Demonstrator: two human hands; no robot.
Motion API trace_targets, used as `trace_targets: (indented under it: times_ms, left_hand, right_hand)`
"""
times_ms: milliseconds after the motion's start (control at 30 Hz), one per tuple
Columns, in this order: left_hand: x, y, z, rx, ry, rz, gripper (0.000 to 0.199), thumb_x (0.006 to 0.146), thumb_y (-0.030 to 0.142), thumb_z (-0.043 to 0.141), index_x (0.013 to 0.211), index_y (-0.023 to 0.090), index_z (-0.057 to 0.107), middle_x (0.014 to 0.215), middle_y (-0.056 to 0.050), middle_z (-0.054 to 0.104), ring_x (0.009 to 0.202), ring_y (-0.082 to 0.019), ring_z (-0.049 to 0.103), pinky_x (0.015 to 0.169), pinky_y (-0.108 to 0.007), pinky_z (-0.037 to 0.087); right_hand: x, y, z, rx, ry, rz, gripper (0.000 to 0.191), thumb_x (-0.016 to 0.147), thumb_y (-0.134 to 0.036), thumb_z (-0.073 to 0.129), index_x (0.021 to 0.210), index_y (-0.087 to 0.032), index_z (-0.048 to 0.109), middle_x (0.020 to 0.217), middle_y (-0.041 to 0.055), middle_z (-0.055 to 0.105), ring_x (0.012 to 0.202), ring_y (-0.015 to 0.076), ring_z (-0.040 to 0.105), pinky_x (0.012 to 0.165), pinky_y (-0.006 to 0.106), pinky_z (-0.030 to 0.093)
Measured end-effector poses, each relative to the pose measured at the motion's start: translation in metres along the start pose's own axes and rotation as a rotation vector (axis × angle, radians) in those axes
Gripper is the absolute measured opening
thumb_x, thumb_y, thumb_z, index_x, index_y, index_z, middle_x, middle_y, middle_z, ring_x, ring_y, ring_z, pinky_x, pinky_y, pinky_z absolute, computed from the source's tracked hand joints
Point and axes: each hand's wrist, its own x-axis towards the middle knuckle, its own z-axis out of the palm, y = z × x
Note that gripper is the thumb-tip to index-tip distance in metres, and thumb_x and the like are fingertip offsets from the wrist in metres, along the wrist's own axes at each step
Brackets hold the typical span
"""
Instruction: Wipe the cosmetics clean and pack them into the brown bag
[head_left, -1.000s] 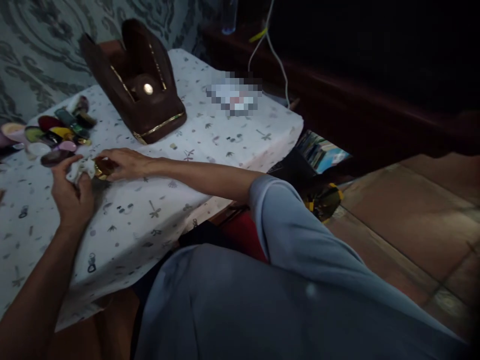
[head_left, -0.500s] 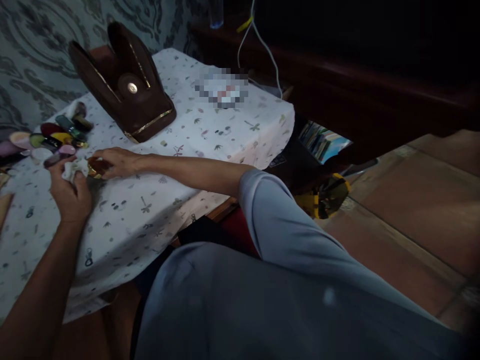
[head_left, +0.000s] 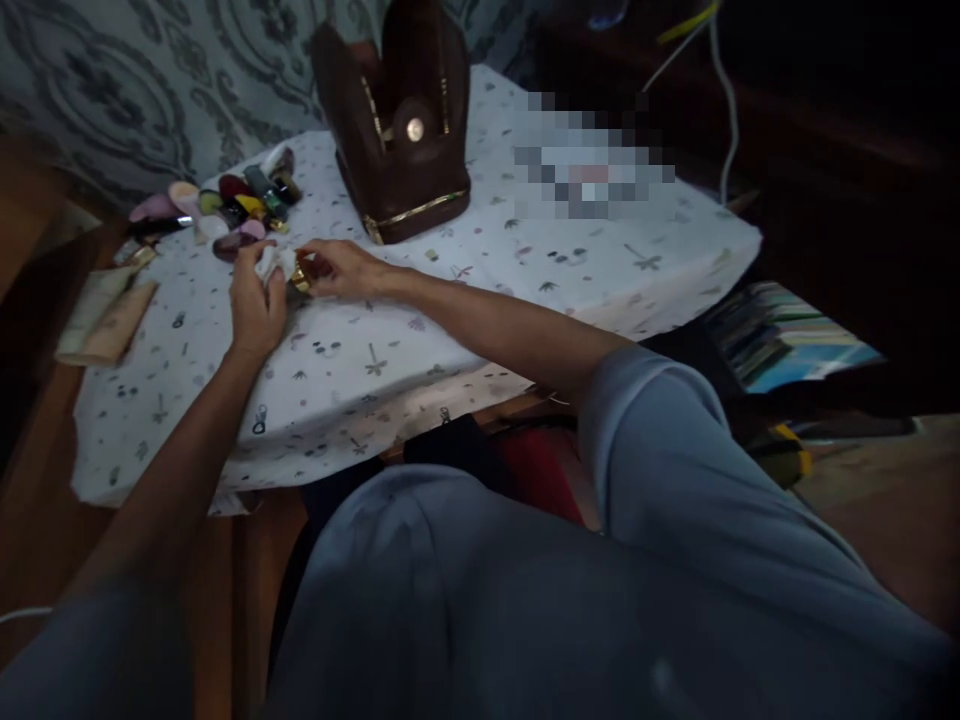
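Observation:
My left hand point(head_left: 255, 305) is closed on a crumpled white tissue or cloth point(head_left: 276, 262), pinched between thumb and fingers. Right against it, my right hand point(head_left: 346, 270) grips a small shiny gold and amber object point(head_left: 301, 274), perhaps a little bottle; its shape is mostly covered by the fingers. The tissue and the gold object meet or nearly touch. Just beyond the hands lies a cluster of small colourful bottles point(head_left: 234, 190) in dark red, yellow, green and pink. Behind my right hand an open brown handbag point(head_left: 416, 190) with gold trim and a round clasp stands upright.
A white patterned cloth point(head_left: 390, 350) covers the table. Two beige flat pieces point(head_left: 109, 315) lie at its left edge. A pixelated patch hides something at the back right. Books or magazines point(head_left: 795, 330) lie below the table's right side, and a white cable point(head_left: 727, 120) hangs there.
The view has swung left, so everything sits further right in the picture, and the beige pieces show fully. Both hands keep their holds close together.

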Motion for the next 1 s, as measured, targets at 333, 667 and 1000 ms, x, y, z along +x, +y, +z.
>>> trace_targets:
  times_ms: [333,667,1000]
  left_hand:
    - [-0.0044,-0.0081,0.0036,-0.038,-0.015,-0.024,0.053,0.096,0.061,0.033,0.125,0.02,0.049,0.123,-0.014,0.058,0.121,-0.029,0.053,0.106,-0.049,0.039]
    - [-0.0025,-0.0062,0.0044,-0.006,0.009,-0.011,0.049,0.098,0.055,0.031,0.125,0.019,0.049,0.119,-0.014,0.06,0.117,-0.028,0.056,0.103,-0.045,0.043]
    - [0.0005,-0.0013,0.0016,-0.011,0.008,-0.026,0.038,0.098,0.039,0.036,0.123,0.014,0.051,0.117,-0.016,0.061,0.114,-0.027,0.057,0.1,-0.042,0.044]
  right_hand:
    - [-0.0027,-0.0005,0.0044,0.109,0.027,0.045,0.047,0.073,-0.016,0.072,0.117,-0.011,0.056,0.094,0.0035,0.065,0.087,0.0144,0.06,0.081,0.029,0.05]
    - [0.0012,-0.0017,0.0069,0.114,0.055,0.05,0.044,0.07,-0.019,0.071,0.111,-0.01,0.057,0.09,0.0025,0.065,0.084,0.0147,0.06,0.078,0.027,0.049]
    - [0.0008,-0.0067,0.0037,0.032,0.045,0.063,0.046,0.071,-0.023,0.072,0.113,-0.01,0.058,0.091,0.0029,0.065,0.081,0.0143,0.06,0.078,0.028,0.049]
